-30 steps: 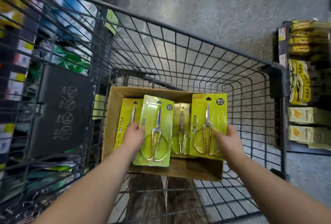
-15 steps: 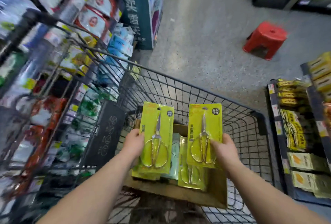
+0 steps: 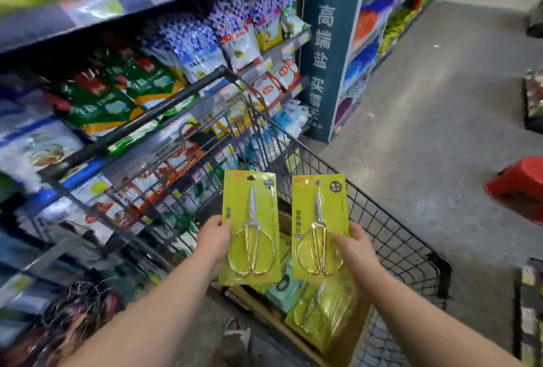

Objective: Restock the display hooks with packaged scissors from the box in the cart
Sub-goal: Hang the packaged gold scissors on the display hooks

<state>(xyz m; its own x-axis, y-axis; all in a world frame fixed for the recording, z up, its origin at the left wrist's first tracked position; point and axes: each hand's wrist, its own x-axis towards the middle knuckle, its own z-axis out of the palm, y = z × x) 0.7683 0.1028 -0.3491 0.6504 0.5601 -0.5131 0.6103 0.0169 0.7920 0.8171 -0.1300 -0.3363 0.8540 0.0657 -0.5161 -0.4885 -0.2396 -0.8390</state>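
Note:
My left hand (image 3: 214,241) grips the left edge of a yellow-green scissors pack (image 3: 249,227) with gold-handled scissors. My right hand (image 3: 354,250) grips the right side of a second, similar scissors pack (image 3: 318,225). Both packs are held upright, side by side, above the wire cart (image 3: 390,237). Below them the cardboard box (image 3: 282,327) sits in the cart with more yellow-green packs (image 3: 320,312) and a teal pack inside. No display hooks are clearly visible.
Shelves of bagged goods (image 3: 182,52) run along the left, close beside the cart. A dark teal end panel with white characters (image 3: 326,52) stands ahead. A red plastic stool (image 3: 520,184) sits on the grey floor (image 3: 435,108) to the right.
Both hands lifted the two packs out of the box and higher above the cart. My view swung up and left, bringing the left shelves into sight.

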